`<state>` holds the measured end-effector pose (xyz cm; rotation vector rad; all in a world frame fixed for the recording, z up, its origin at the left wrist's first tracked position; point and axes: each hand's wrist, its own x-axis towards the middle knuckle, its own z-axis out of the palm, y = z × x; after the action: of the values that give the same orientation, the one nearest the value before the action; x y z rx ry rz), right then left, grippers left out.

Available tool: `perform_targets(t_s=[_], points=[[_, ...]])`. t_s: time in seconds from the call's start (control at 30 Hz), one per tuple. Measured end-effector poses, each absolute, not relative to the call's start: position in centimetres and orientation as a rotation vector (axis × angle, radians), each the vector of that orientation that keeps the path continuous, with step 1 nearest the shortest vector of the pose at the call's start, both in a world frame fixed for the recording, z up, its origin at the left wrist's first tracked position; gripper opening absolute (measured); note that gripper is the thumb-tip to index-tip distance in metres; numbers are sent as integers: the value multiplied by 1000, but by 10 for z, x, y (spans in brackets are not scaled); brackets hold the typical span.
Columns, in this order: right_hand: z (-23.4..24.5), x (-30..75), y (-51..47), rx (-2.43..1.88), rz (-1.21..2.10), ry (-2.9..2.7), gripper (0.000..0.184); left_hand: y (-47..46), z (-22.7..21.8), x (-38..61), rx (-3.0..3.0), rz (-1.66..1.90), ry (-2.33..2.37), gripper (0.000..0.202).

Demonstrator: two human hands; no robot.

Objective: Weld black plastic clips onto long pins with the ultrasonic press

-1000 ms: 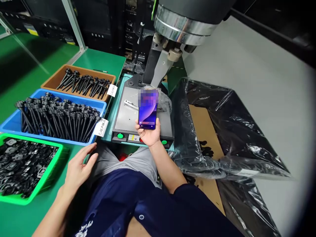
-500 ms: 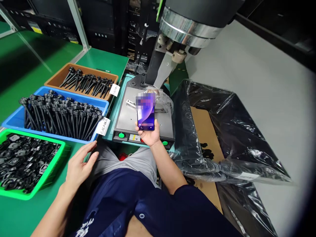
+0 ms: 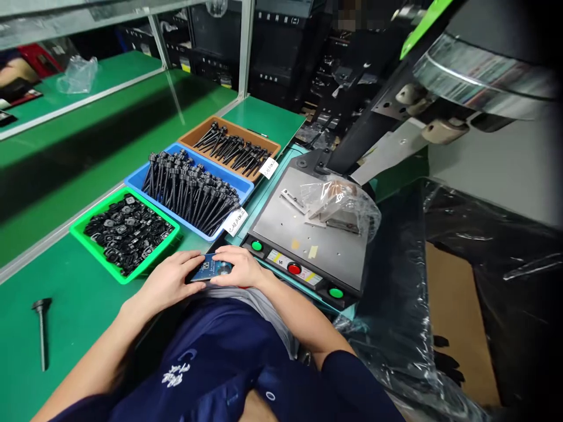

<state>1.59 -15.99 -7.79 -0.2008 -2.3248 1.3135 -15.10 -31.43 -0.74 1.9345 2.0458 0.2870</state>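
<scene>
A phone (image 3: 207, 268) lies face down at the near edge of the green bench (image 3: 79, 305), its blue back showing. My right hand (image 3: 240, 268) rests on top of it with fingers curled over its right part. My left hand (image 3: 169, 280) lies flat beside it, fingertips touching its left end. Both hands sit just in front of the press machine's base plate (image 3: 308, 234).
A green tray of black nuts (image 3: 125, 231), a blue tray of black bolts (image 3: 193, 190) and a brown tray of bolts (image 3: 233, 147) line the bench. One loose bolt (image 3: 41, 328) lies at left. A plastic bag (image 3: 341, 202) sits on the plate. A black-lined carton (image 3: 457, 293) stands at right.
My right hand has brought the phone down from in front of the machine to the bench edge, face down. My left hand has moved onto it. The view has swung left.
</scene>
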Motion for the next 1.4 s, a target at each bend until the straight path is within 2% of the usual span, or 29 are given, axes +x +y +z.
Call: perform_targets(t_s=[0.17,0.27,0.37,0.53,0.77,0.93,1.17,1.3,1.4], points=[[-94,-20,-160,70,1071,-2492,54,-331,-34,-168,1865,315,2166,64],[-96,-28,-161,130,859,-2598,43,-336,-49,-172,1859,300,2321,64],[-91,-23,-160,145,794,-2608,38,-335,-57,-167,1766,222,2548,62],[-94,10,-157,112,976,-2540,36,-326,-57,-145,1521,100,2884,61],[-119,72,-165,-196,1286,-2392,36,-318,-62,-136,1550,592,2907,31],[-110,113,-171,-536,1483,-2107,32,-294,-58,-112,1824,1037,2386,19],[-48,193,-160,-891,1171,-1980,19,-227,-57,-44,1909,1075,1596,19],[-14,260,-174,-1071,1081,-1617,19,-198,-61,-25,1970,1122,1432,18],[-6,295,-188,-1069,993,-1256,20,-186,-63,-21,2008,1112,1388,17]])
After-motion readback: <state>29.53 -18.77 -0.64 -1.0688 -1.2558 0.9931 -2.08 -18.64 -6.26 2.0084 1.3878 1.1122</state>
